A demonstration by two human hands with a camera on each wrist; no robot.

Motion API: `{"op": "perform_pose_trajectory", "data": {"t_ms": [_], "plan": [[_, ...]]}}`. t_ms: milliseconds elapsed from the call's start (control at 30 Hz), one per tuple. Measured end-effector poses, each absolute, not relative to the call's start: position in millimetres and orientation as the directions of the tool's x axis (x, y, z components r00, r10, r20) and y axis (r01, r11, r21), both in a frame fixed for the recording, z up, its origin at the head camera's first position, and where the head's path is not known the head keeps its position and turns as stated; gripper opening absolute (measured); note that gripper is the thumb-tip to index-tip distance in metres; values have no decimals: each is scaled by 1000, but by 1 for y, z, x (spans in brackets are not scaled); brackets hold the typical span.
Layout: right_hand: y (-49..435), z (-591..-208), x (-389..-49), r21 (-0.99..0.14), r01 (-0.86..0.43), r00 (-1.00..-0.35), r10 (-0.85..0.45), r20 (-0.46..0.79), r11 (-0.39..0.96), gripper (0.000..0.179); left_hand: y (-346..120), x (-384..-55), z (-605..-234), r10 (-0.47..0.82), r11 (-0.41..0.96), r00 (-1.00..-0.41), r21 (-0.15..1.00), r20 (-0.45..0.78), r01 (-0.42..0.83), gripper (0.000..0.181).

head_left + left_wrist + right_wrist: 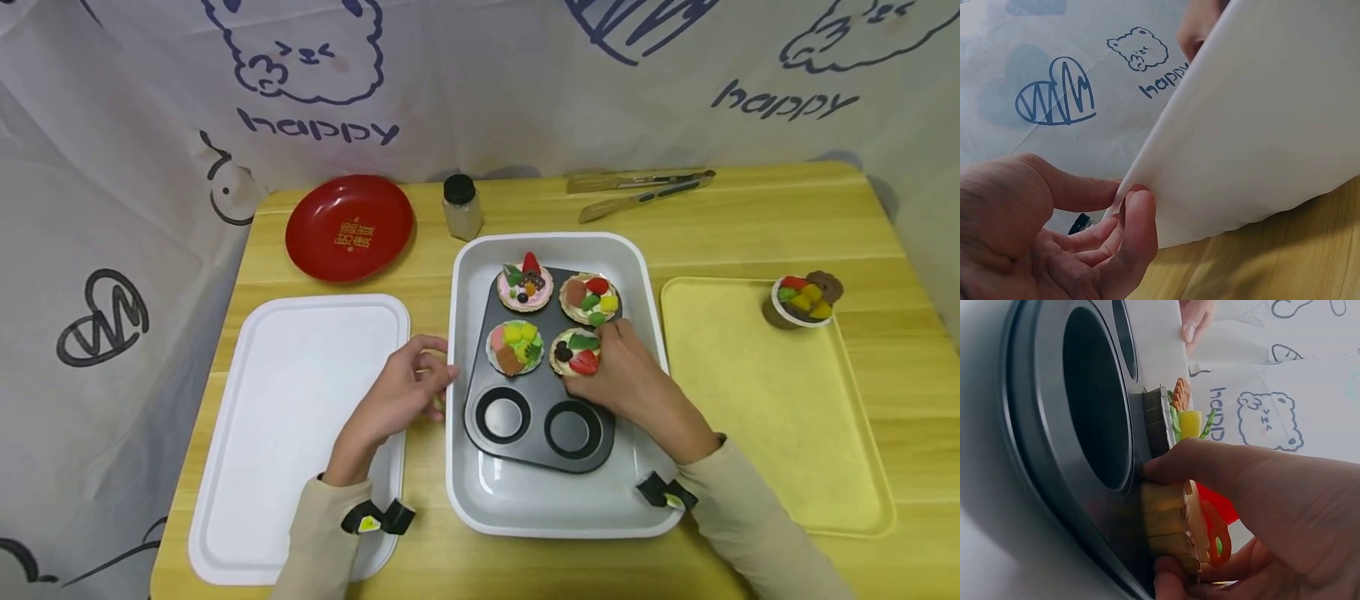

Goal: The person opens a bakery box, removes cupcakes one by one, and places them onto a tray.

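The right hand (633, 371) pinches a strawberry-topped tart (576, 353) at the right of the middle row on the muffin pan (537, 427). Three other tarts (515, 347) sit left and far. The left hand (401, 387) pinches the white bin (495, 510) by its left rim.

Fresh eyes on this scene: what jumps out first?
Likely the bright fruit-topped tarts mid-table: three on the dark muffin pan inside the white bin, and a fourth tart gripped by the right hand at the pan. Next, the glossy red plate at far left, then the fruit-topped cup on the yellow tray's far right corner.
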State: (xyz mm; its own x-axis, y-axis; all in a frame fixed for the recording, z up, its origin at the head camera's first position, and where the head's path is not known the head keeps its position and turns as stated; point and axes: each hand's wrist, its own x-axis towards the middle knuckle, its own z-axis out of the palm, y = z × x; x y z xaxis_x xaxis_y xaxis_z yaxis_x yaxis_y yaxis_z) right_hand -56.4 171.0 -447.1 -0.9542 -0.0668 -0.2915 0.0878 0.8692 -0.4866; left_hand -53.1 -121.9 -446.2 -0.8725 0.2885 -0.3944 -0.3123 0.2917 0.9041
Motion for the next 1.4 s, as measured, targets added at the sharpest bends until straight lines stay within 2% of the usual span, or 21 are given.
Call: {"op": "perform_pose_trajectory", "data": {"t_ms": [433, 700, 967, 1200, 1400], "plan": [[172, -449, -59, -474, 48, -962, -88, -260, 879, 76, -122, -54, -446, 288, 292, -870, 901, -401, -319, 38], [178, -446, -61, -562, 135, -939, -76, -335, 816, 74, -122, -54, -447, 281, 287, -871, 901, -403, -324, 38], [180, -443, -60, -574, 137, -947, -63, -315, 807, 75, -122, -55, -448, 291, 269, -868, 906, -401, -328, 39], [181, -429, -57, -569, 140, -947, -57, -315, 810, 82, -122, -55, -449, 298, 276, -866, 905, -402, -325, 39], [186, -411, -55, -577, 115, -960, -59, -273, 809, 79, -122, -54, -448, 293, 273, -869, 906, -399, -324, 38]]}}
